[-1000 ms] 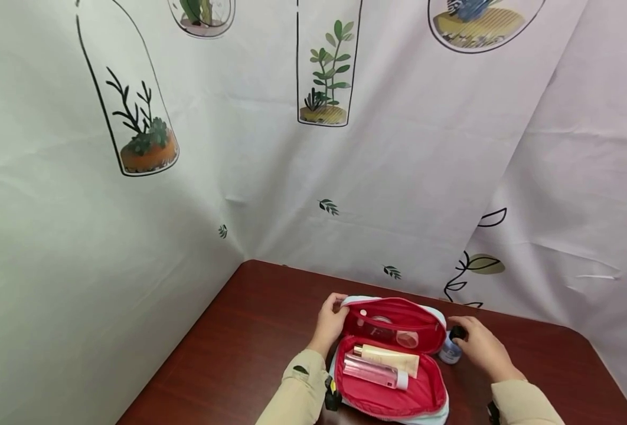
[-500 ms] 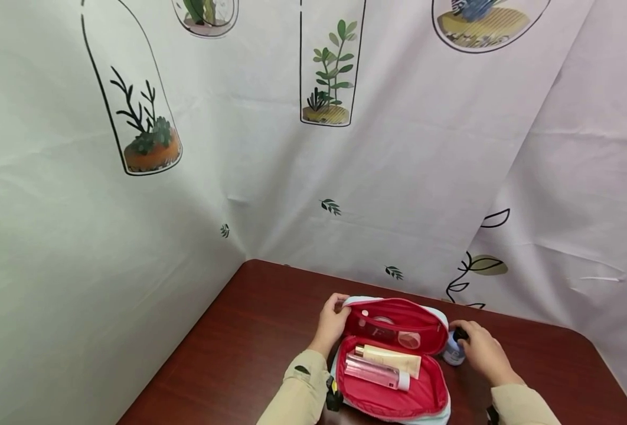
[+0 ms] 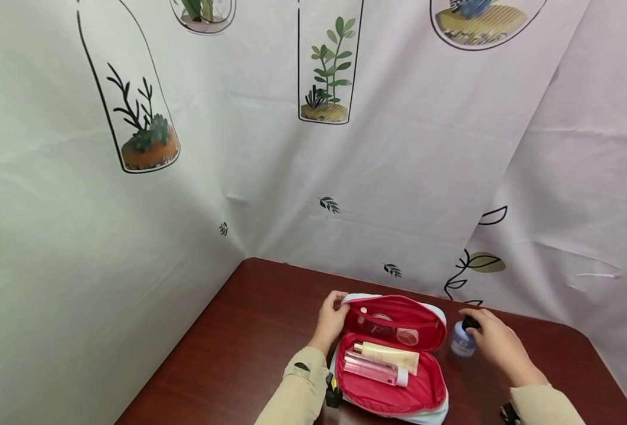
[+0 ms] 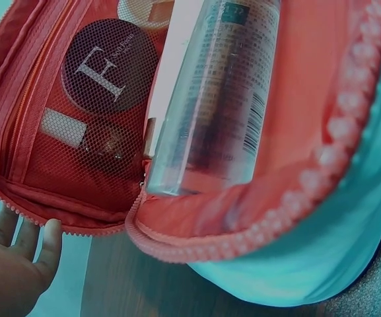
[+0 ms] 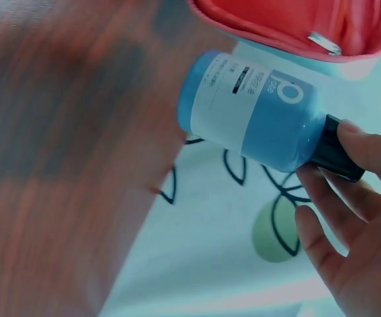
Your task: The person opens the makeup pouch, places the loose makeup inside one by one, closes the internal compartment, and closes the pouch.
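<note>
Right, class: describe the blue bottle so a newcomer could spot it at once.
On the red-brown table lies an open pouch lined in red. To its right, the right hand grips a blue bottle by its black cap. Unlike the white-capped pink bottle inside the pouch, it is squat and black-capped.

Reddish-brown wood-grain table [image 3: 228,342], rounded far corners, open pouch [image 3: 426,386] lying on it, red lining, pale blue outside
</note>
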The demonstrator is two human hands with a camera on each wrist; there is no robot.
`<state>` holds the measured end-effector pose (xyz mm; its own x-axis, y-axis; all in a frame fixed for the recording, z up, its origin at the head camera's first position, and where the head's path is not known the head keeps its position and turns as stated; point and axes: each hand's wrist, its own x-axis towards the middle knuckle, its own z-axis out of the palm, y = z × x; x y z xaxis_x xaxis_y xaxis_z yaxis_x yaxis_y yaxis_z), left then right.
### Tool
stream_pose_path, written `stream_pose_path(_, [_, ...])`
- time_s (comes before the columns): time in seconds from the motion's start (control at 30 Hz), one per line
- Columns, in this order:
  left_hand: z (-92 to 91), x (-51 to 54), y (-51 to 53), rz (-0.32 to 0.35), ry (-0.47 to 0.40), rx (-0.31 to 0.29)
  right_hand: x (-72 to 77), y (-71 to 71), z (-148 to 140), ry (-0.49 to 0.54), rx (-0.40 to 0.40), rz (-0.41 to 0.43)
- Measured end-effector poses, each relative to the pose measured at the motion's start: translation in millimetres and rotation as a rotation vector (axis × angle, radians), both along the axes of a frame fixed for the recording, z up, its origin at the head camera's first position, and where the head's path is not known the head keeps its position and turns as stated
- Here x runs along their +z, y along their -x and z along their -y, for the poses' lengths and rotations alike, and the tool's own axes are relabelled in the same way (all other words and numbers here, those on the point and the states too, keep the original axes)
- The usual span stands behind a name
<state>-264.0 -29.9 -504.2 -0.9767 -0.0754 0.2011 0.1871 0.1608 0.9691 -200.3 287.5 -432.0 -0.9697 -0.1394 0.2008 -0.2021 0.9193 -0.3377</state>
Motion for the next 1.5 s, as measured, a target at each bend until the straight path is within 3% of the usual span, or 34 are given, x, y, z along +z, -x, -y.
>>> stream_pose_path(0.37, [0.4,-1.3,-0.3,-0.006,0.012,0.005,15.8,-5.0,10.4,-0.014,0.017,-0.029])
stream_pose_path(0.7, [0.1,0.9,-1.1,-0.007,0.021,0.009,24.3,-8.0,21.4,-0.010,0.023,0.042])
stream_pose_path(1.0, [-0.5,0.5,-1.1,0.001,0.023,0.015,19.7,-8.4,35.0,0.105,0.030,0.081])
stream_pose_path(1.5, [-0.7,0.9,-1.5,-0.001,0.021,0.022,13.6,-8.6,64.2,0.098,0.080,0.131])
